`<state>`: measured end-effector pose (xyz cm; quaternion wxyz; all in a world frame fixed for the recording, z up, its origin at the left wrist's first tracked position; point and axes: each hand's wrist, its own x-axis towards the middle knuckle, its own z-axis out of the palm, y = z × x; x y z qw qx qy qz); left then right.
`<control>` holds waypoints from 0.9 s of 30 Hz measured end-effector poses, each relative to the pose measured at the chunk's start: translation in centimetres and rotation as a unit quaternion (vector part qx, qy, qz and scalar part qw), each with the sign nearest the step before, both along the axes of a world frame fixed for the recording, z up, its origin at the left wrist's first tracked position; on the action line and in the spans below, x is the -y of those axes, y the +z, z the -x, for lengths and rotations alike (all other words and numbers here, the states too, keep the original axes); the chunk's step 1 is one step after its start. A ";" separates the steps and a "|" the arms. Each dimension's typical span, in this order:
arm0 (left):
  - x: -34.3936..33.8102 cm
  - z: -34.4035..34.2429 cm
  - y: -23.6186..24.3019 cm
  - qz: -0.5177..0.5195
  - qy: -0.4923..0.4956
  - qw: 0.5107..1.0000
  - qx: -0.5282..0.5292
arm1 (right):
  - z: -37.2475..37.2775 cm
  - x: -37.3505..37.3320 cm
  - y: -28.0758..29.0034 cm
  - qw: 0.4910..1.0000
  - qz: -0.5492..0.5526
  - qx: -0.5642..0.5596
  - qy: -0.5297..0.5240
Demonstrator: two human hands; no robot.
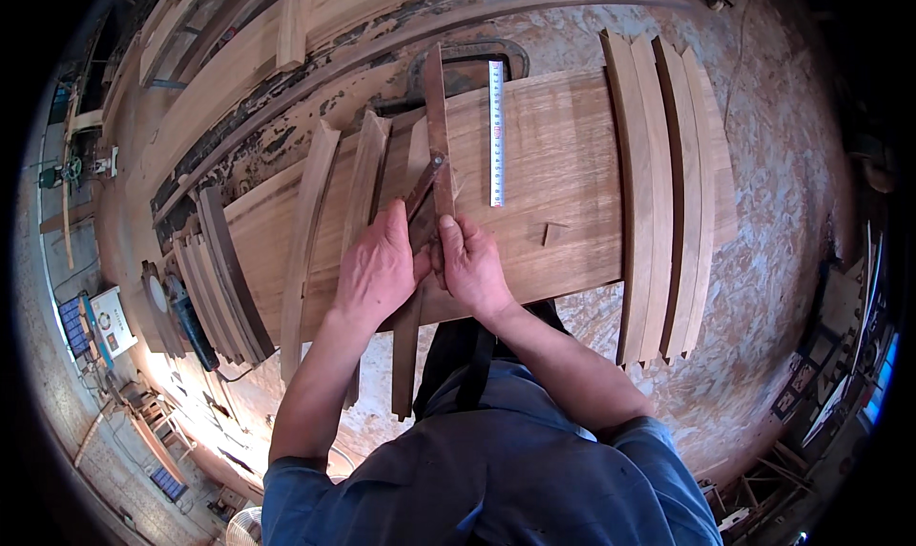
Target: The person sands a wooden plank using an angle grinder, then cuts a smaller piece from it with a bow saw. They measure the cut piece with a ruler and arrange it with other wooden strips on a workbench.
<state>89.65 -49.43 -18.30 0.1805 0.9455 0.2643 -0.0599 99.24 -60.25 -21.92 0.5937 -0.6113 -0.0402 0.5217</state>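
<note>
Both hands meet over a wide wooden panel (563, 183), on a brown bevel gauge (436, 102) with a round pivot and a shorter leg angled down to the left. My left hand (375, 271) is closed around the lower end of that leg, its fingers partly hidden. My right hand (475, 271) pinches the long blade near its lower end, thumb on top. Beneath the gauge runs a narrow wooden strip (406, 360), sticking out past the panel's near edge. To the right of the blade lies a short white measuring scale (495, 136).
Two more strips (310, 236) (365, 174) cross the panel at left. Long notched rails (637, 193) lie across its right end. Dark and pale strips (234, 279) are stacked far left beside a power tool (196, 326). A clamp (510, 54) and a small offcut (553, 231) are also there.
</note>
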 end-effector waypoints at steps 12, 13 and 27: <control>-0.4 -0.4 0.3 0.087 0.041 0.993 -0.069 | -0.6 0.2 0.0 1.000 -0.010 -0.001 0.016; -0.4 -0.3 0.1 0.069 0.031 0.996 -0.052 | -0.8 0.4 0.0 1.000 -0.016 -0.007 0.019; -0.1 -0.4 0.3 0.040 0.032 0.997 -0.058 | -1.9 0.8 -0.1 0.997 0.003 0.034 0.066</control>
